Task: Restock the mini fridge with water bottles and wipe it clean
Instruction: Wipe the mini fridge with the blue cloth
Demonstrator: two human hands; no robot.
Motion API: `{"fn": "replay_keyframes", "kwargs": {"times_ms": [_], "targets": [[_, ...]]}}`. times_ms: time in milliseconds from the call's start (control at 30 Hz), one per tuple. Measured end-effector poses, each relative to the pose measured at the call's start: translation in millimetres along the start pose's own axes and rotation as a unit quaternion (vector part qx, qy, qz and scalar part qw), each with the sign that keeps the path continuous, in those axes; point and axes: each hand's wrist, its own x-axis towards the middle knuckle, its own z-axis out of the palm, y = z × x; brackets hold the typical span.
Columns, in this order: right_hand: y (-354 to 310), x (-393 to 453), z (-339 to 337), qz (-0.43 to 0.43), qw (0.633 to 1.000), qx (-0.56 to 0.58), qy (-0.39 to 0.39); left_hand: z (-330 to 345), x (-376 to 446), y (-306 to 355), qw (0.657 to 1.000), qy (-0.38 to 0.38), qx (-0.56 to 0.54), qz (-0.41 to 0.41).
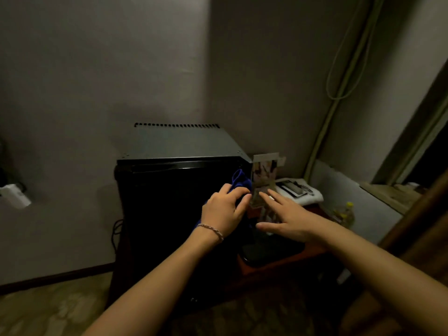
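We are clamping the left hand (221,209) on the blue cloth (240,180) against the closed mini fridge (174,190) door, while the spread, empty right hand (288,219) is risking toppling the upright card (264,175) beside it.

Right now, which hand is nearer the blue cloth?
Left. The left hand grips the blue cloth against the mini fridge door. The right hand is open just beside it, fingers stretched forward, not touching it.
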Motion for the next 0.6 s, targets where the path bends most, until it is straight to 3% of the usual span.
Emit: {"fn": "replay_keyframes", "kwargs": {"times_ms": [200,600], "targets": [[97.5,-45.2,4.0,0.064,0.997,0.033,-0.027,94.3,4.9,68.8,0.998,-0.052,-0.036,0.003],[336.0,-31.6,17.6,0.129,0.987,0.024,-0.097,315.1,59.6,188.2,0.982,-0.152,-0.108,-0.038]]}}
